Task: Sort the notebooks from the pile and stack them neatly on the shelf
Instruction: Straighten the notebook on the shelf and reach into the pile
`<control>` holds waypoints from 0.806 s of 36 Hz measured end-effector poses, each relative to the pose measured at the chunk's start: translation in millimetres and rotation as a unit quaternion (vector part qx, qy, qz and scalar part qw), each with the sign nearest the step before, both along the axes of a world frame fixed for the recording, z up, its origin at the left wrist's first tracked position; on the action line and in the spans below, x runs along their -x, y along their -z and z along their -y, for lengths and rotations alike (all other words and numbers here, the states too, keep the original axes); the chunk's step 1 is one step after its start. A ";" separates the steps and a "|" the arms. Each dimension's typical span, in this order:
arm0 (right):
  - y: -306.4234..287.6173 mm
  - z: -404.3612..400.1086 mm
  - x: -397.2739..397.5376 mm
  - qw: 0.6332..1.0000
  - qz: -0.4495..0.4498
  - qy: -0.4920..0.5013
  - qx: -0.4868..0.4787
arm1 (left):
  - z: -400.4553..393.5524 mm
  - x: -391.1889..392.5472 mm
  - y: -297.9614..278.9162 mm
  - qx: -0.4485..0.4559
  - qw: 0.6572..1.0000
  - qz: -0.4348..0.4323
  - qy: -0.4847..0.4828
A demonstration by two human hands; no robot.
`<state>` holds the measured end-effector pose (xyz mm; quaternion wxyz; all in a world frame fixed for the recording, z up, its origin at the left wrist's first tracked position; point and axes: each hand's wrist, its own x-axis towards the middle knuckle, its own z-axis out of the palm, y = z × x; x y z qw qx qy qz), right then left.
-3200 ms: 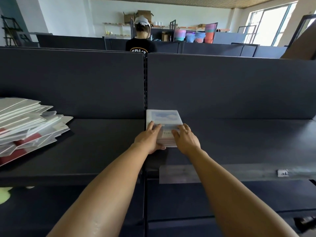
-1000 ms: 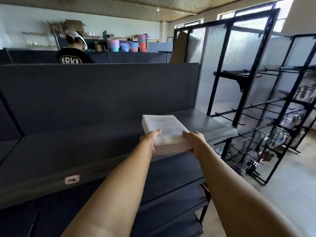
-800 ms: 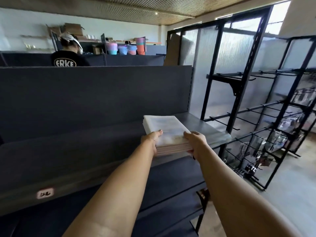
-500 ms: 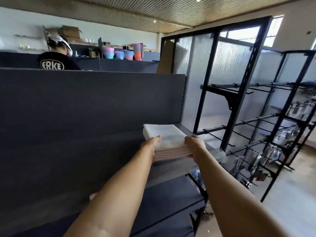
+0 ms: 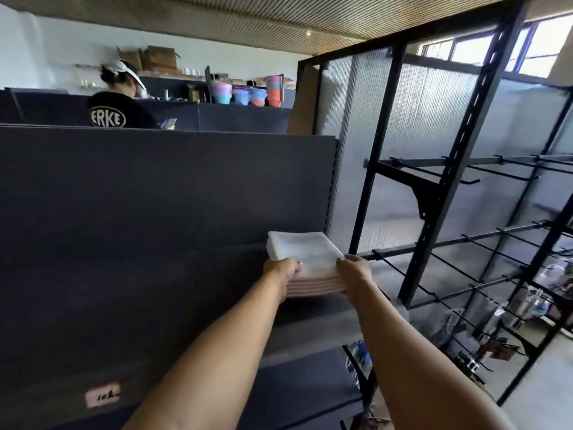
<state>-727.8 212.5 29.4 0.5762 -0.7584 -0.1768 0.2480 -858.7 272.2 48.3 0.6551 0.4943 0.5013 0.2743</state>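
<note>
One stack of notebooks [image 5: 305, 262], both my hands on it. Can't count the notebooks exactly w/ the blur, but approx. five or six pinkish edges show on the near side. Left hand [image 5: 280, 270] grips the stack's near-left corner, thumb on top, fingers curled under. Right hand [image 5: 355, 270] grips the near-right corner the same way. So the stack sits between my 2 hands and reaches away from them toward the back panel [image 5: 155, 193].

Stack is over the right end of the dark shelf [image 5: 310, 318], close to its right edge, near the back. Can't tell if it's touching the shelf or just above it; a shadow lies right under it.

Look of it: top cover pale, whitish-grey w/ a faint darker patch, glossy like a plastic wrap. Edges lined up square, sides pink/cream striped.

Other bits: 1 white price label [image 5: 102, 395] on the shelf's front edge, lower left. 1 black metal rack [image 5: 446, 187] w/ hooks to the right. 1 person [image 5: 119, 100] in a black top past the panel. Several coloured pots [image 5: 248, 94] far back.
</note>
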 end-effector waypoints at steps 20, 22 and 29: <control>-1.2 -33.1 -48.0 0.990 0.076 -0.099 0.071 | -16.5 -57.4 16.1 -0.176 0.972 -0.095 -0.121; -1.9 -35.7 -50.3 0.990 0.068 -0.097 0.072 | -19.7 -58.3 18.9 -0.209 0.964 -0.145 -0.079; -2.2 -38.3 -50.7 0.991 0.068 -0.083 0.078 | -23.5 -49.1 17.7 -0.292 0.855 -0.398 0.161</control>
